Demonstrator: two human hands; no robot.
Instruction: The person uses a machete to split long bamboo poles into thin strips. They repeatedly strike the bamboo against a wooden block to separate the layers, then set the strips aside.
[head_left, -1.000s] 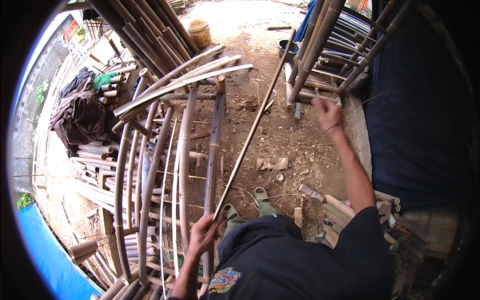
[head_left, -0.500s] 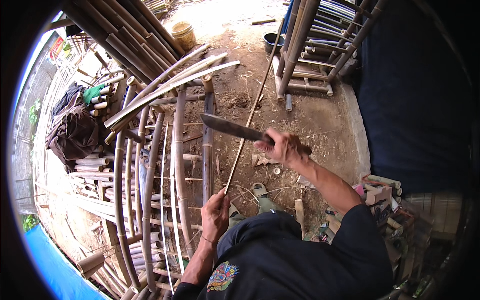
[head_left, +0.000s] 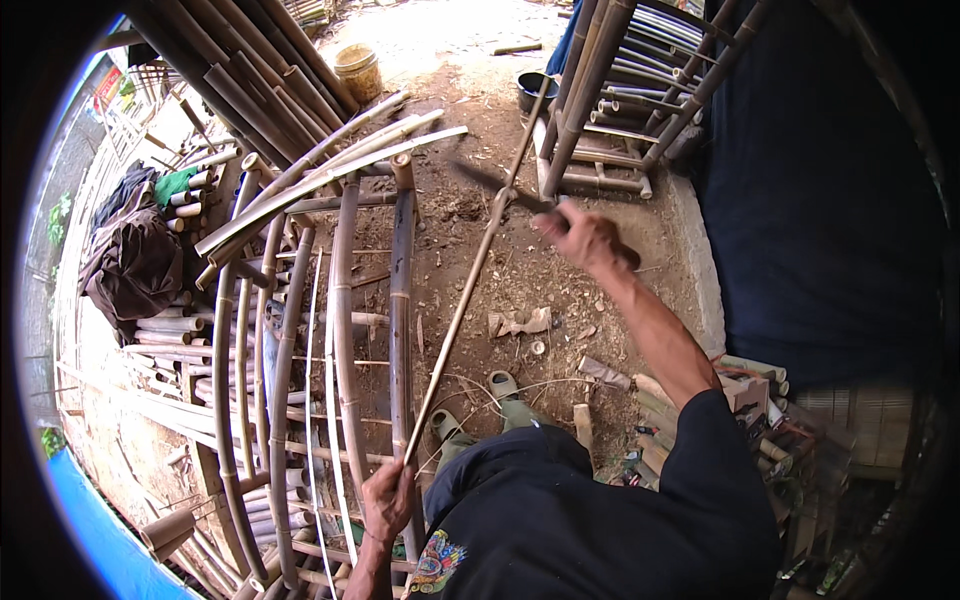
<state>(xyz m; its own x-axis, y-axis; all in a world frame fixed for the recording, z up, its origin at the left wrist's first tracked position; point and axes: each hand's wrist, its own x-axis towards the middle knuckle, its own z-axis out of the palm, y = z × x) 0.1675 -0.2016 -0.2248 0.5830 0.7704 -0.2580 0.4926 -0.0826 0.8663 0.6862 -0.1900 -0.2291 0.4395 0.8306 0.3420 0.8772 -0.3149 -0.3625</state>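
Right hand (head_left: 585, 238) swung blade (head_left: 490, 183) farther out, left hand (head_left: 388, 497) gripping thin pale bamboo stick (head_left: 468, 290)

An open-air bamboo workshop: bare dirt floor (head_left: 480, 270) strewn with offcuts, stacked bamboo poles (head_left: 240, 90), a half-built curved bamboo frame (head_left: 300, 300), finished bamboo racks (head_left: 620, 110), short cut pieces (head_left: 180, 335).

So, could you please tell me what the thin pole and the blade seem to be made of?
The thin pole in the left hand looks like slender bamboo: tan, dull, with faint ringed nodes. The blade swung by the right hand looks like dark metal, though motion blur leaves its finish unclear. The curved frame beside them also appears to be bare bamboo.
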